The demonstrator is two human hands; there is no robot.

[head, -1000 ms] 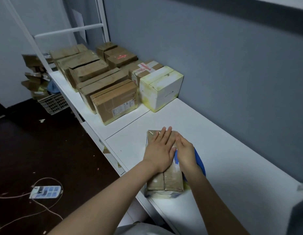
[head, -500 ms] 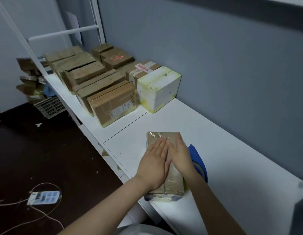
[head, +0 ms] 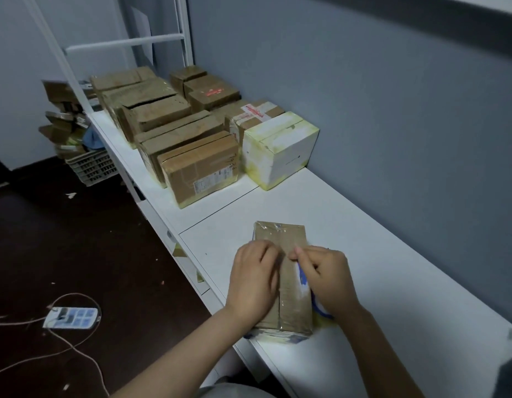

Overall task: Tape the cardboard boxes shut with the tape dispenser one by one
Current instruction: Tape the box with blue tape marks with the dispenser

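At desk [head: 392, 282] near edge: cardboard box [head: 280, 237], tape dispenser [head: 302, 276] just inboard. Your left hand [head: 253, 282], right hand [head: 326, 280] curled over seam; cannot tell what they pinch. Risk: tug slides box off edge.

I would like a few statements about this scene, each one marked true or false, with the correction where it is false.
1. Both hands, left hand and right hand, are at the small box. True.
2. The white box stands on the floor. False: it stands on the table, beside brown boxes.
3. A power strip lies on the floor. True.
4. The blue dispenser is left of the small box. False: its blue shows at the box's right side, mostly hidden by the right hand.
5. A crate stands on the floor near the table's far end. True.
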